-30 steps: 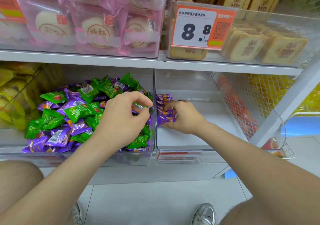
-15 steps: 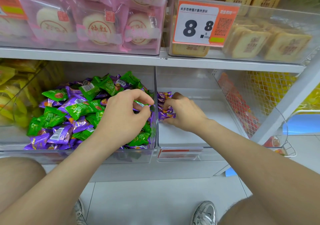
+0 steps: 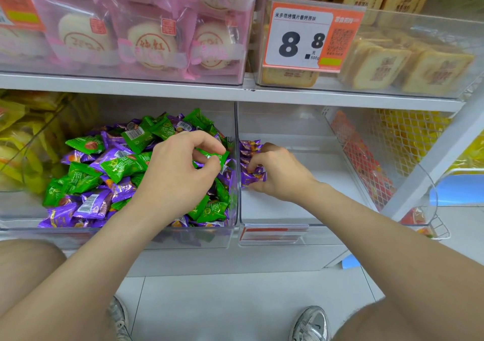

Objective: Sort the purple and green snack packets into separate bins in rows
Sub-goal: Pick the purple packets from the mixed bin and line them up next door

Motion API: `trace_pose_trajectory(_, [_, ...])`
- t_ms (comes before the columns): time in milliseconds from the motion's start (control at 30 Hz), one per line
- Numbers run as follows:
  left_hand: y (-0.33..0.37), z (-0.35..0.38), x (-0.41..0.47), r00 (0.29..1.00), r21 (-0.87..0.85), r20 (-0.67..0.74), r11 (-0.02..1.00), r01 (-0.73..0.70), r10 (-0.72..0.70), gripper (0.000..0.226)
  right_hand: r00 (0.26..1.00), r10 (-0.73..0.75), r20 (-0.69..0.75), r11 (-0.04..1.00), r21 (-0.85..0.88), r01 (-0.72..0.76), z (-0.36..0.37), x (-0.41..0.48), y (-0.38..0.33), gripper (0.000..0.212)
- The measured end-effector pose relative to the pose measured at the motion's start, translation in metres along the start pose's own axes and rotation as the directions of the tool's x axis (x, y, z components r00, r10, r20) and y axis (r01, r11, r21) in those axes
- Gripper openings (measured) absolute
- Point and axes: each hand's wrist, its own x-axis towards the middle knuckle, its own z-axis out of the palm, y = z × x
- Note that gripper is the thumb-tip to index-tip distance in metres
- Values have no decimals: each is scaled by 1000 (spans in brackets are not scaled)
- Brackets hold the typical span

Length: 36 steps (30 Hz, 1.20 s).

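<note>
Head cam: left hand (image 3: pixel 180 175) has its grip pinched on one green packet (image 3: pixel 213 156) just above the mixed pile (image 3: pixel 86 173) in the left bin (image 3: pixel 117 232). Right hand (image 3: pixel 277 173) is curled round the front of the row of purple packets (image 3: pixel 251 161) standing against the left wall of the right bin (image 3: pixel 301 209). I'd brace that row upright while slotting each new purple in front, so nothing flops over.

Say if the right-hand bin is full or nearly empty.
Nearly empty. The right bin holds only a short row of purple packets against its left wall, at the right hand; its white floor shows elsewhere.
</note>
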Motion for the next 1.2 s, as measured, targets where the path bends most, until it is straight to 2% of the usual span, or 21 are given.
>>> trace_pose_trajectory(100, [-4,-10,2,999,68,20,997,-42,41,21,999,22,-26,999,28,-21,-15,-5,-7,23])
trace_pose_trajectory(167, [-11,-23,3,996,200,65,977,-76,64,24,987,62,-147,992,117,-45,-31,-9,-20,8])
trace_pose_trajectory(267, [-24,-43,0,982,311,191,949,-54,-6,29,964,161,-212,913,404,-64,-55,-30,-50,20])
trace_pose_trajectory(333, [-30,-57,-4,958,347,285,935,-79,-25,29,971,73,-228,883,467,43,-64,-42,-77,24])
trace_pose_trajectory(400, [-30,-67,-7,937,342,349,931,-131,3,23,964,-85,-251,913,367,176,-62,-45,-98,23])
trace_pose_trajectory(467, [-28,-72,-9,924,278,383,951,-132,17,14,946,-243,-214,936,204,287,-58,-42,-112,23])
trace_pose_trajectory(567, [-32,-73,-13,865,270,502,947,-177,19,23,922,-388,-1,919,78,387,-56,-38,-126,24])
trace_pose_trajectory(667, [-46,-71,-16,797,372,604,891,-260,-19,41,906,-354,233,931,-11,366,-56,-36,-134,24])
trace_pose_trajectory(833, [-58,-74,-12,816,303,576,940,-158,-48,33,885,-313,346,880,-246,407,-58,-32,-136,37])
trace_pose_trajectory(1033, [-69,-79,-13,893,393,449,905,-163,-34,25,892,-267,365,838,-369,402,-52,-36,-148,22])
trace_pose_trajectory(1200, [-67,-71,-14,910,416,415,895,-164,-26,28,905,-287,313,911,-203,359,-53,-36,-141,22])
